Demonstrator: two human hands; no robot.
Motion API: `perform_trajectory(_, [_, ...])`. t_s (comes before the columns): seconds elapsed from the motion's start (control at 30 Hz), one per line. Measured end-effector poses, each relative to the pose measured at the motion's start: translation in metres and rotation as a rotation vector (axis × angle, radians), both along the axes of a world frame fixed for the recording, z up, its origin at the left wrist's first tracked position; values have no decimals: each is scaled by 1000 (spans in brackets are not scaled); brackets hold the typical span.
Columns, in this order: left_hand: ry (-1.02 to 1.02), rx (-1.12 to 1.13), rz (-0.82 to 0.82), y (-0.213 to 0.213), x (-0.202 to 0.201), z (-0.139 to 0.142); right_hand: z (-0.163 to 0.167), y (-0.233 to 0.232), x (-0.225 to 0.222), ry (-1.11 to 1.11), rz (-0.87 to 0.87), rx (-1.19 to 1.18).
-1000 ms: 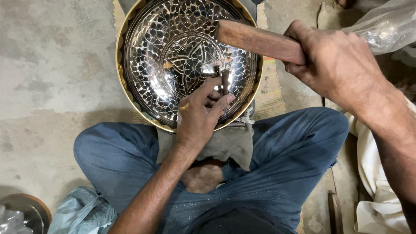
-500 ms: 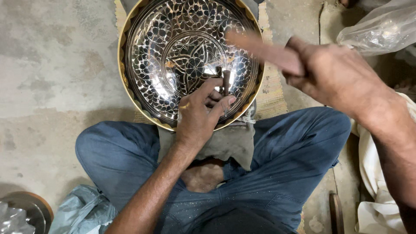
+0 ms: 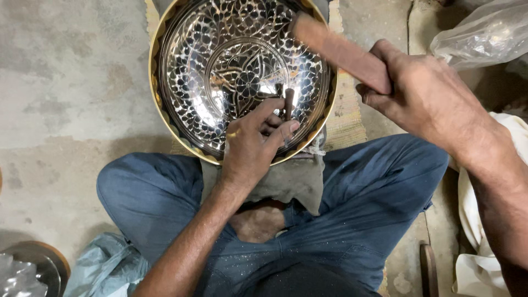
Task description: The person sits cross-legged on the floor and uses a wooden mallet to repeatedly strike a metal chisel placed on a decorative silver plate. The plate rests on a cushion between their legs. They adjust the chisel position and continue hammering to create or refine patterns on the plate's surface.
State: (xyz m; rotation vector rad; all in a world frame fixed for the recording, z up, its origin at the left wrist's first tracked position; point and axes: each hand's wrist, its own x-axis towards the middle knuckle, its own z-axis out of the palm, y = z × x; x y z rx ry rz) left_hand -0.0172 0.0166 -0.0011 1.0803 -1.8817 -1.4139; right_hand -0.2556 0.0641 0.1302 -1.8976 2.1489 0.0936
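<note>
A large round metal plate [image 3: 181,66] with a brass rim and an engraved floral pattern rests in front of my crossed legs. My left hand [image 3: 250,146] pinches a short dark metal punch [image 3: 288,103] upright against the plate's lower right part. My right hand [image 3: 423,99] grips a wooden mallet handle [image 3: 338,52], which is blurred and slants up to the left above the plate. The mallet's head end hovers over the plate, apart from the punch.
A grey cloth [image 3: 291,181] lies under the plate's near edge on my lap. A clear plastic bag [image 3: 484,36] sits at the upper right and white cloth [image 3: 473,220] at the right. A bluish bag [image 3: 104,267] and a round dish [image 3: 44,264] lie at the lower left on the concrete floor.
The mallet has swung: my right hand has shifted slightly, and the handle now shows motion blur. My left hand keeps the punch in the same spot on the plate.
</note>
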Motion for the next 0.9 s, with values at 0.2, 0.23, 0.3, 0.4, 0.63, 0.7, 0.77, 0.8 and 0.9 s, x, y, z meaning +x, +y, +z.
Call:
perform_trajectory(0.2, [-18, -57, -1, 1, 1, 2, -5, 1, -3, -18, -29, 51])
perform_trajectory(0.23, [-25, -79, 1, 0, 1, 2, -6, 2, -4, 69, 44, 35])
perform_trajectory(0.3, [-3, -58, -5, 0, 1, 3, -7, 4, -6, 242, 179, 4])
perform_trajectory(0.4, [21, -27, -22, -1, 3, 5, -9, 5, -11, -98, 92, -77])
perform_trajectory(0.63, [-9, 34, -32, -1, 4, 9, -13, 9, -9, 90, 112, -8])
perform_trajectory(0.7, [12, -44, -44, -2, 4, 8, -16, 8, -10, 70, -85, 218])
perform_trajectory(0.77, [18, -69, -57, -3, 4, 8, -17, 9, -12, 125, 94, 24])
perform_trajectory(0.8, [10, -39, -52, -4, 4, 7, -18, 11, -14, 152, 187, -66])
perform_trajectory(0.9, [5, -15, -47, -3, 6, 6, -23, 13, -16, -169, 66, -200])
